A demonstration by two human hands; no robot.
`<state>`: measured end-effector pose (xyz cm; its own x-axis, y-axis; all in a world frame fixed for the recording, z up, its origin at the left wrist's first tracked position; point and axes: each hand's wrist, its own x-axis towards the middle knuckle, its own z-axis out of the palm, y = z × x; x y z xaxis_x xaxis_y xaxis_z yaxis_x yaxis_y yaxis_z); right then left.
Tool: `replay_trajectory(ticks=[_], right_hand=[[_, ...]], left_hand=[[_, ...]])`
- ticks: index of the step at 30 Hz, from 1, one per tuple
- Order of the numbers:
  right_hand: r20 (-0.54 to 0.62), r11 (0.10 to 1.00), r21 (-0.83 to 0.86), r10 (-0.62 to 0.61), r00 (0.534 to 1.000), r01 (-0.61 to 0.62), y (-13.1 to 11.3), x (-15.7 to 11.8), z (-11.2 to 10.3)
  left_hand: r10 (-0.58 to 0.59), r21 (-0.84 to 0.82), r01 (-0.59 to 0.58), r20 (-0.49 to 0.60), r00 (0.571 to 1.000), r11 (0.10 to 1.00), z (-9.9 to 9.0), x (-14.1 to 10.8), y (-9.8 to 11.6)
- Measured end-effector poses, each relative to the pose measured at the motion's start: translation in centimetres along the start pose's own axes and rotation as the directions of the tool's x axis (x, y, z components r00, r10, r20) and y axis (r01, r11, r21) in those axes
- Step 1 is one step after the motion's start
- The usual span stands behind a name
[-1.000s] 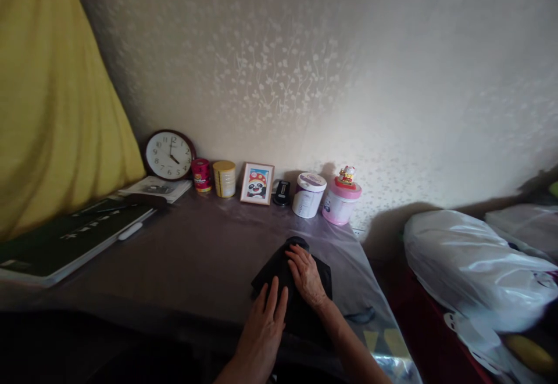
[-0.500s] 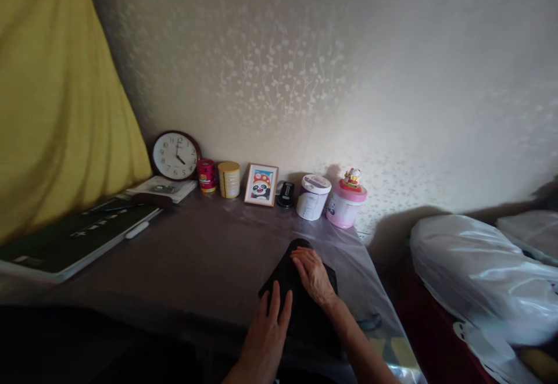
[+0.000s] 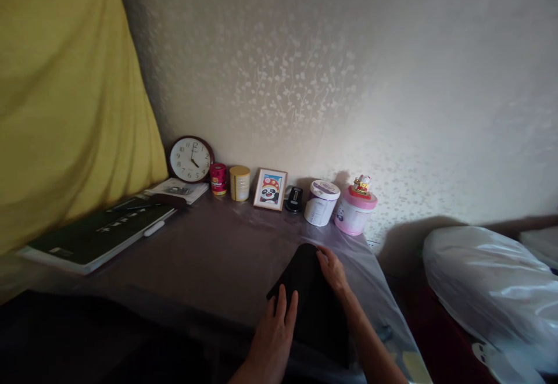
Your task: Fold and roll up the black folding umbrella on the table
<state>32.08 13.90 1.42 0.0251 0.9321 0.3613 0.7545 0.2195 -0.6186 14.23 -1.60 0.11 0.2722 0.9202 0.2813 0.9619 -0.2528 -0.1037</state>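
Observation:
A black cloth-like piece (image 3: pixel 314 297) lies on the dark, plastic-covered table (image 3: pixel 209 256) near its front right part. My left hand (image 3: pixel 276 326) rests on the lower left of the black piece, its fingers spread. At the upper right edge of that piece is my right hand (image 3: pixel 333 271), its fingers bent round the edge and closed on it. The right fingertips are partly hidden against the dark material.
Along the wall stand a clock (image 3: pixel 190 159), a red can (image 3: pixel 218 179), a yellow-lidded can (image 3: pixel 239 183), a framed panda picture (image 3: pixel 270 189), a white tub (image 3: pixel 321 204) and a pink tub (image 3: pixel 354 212). A green book (image 3: pixel 104 230) lies left; a plastic bag (image 3: pixel 488 273) sits right.
My right hand has slid from the top of the black piece to its right edge and closed there. My left hand stays spread on it. The view has shifted slightly left.

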Motion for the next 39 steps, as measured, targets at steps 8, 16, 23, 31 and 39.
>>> replay_trajectory(ticks=[8, 16, 23, 31, 39], right_hand=[[-0.048, 0.95, 0.037, 0.313, 0.949, -0.311, 3.9, -4.9, -5.8], [0.19, 0.774, 0.353, 0.491, 0.85, -0.526, 2.8, -8.7, -6.6], [0.156, 0.811, 0.304, 0.476, 0.866, -0.501, 0.6, -9.3, -6.3], [-0.005, 0.923, 0.164, 0.353, 0.936, -0.348, -0.6, -9.2, -5.0], [0.007, 0.935, 0.17, 0.314, 0.949, -0.311, -0.7, -8.9, -4.8]], left_hand=[[0.031, -0.121, -0.025, 0.046, 0.998, 0.992, -1.1, -0.1, -0.7], [0.074, -0.27, -0.053, 0.069, 0.995, 0.961, -1.0, -0.1, -1.6], [0.075, -0.271, -0.041, 0.116, 0.99, 0.962, -2.1, 0.0, -1.8], [0.068, -0.279, -0.031, 0.121, 0.99, 0.96, -2.4, 0.1, -1.8], [0.068, -0.263, -0.029, 0.139, 0.988, 0.964, -2.1, 0.2, -1.6]])
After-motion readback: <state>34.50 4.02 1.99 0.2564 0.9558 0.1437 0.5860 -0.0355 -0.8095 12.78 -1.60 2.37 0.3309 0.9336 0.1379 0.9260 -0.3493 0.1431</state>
